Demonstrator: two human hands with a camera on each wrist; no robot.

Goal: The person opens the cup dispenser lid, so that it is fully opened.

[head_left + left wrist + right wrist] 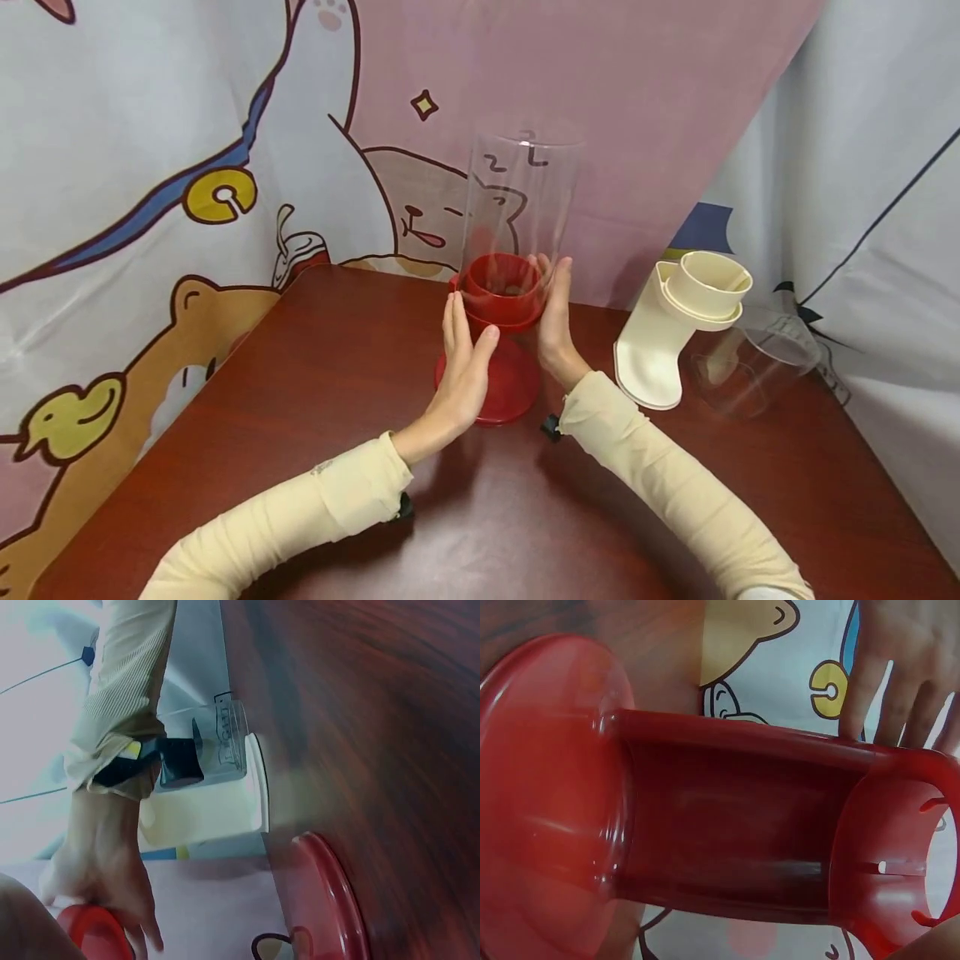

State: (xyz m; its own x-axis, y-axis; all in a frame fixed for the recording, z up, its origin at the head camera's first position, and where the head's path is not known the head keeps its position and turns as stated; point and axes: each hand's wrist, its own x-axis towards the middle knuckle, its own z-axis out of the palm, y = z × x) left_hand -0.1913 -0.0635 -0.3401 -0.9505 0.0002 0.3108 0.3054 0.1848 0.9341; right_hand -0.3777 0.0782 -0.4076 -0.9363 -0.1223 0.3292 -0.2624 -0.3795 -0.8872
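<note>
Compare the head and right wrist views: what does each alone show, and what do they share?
Only the head view shows the cream stand, the clear container beside it and the tall clear cylinder. Only the right wrist view shows the hollow side and a slot of the red stand. Both show that stand, the left hand, table and cartoon cloth.

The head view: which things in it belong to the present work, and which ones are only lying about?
In use:
red stand, between left hand and right hand
clear tube, around the stand's top

Only lying about:
cream stand, to the right
other clear tube, beside the cream stand
</note>
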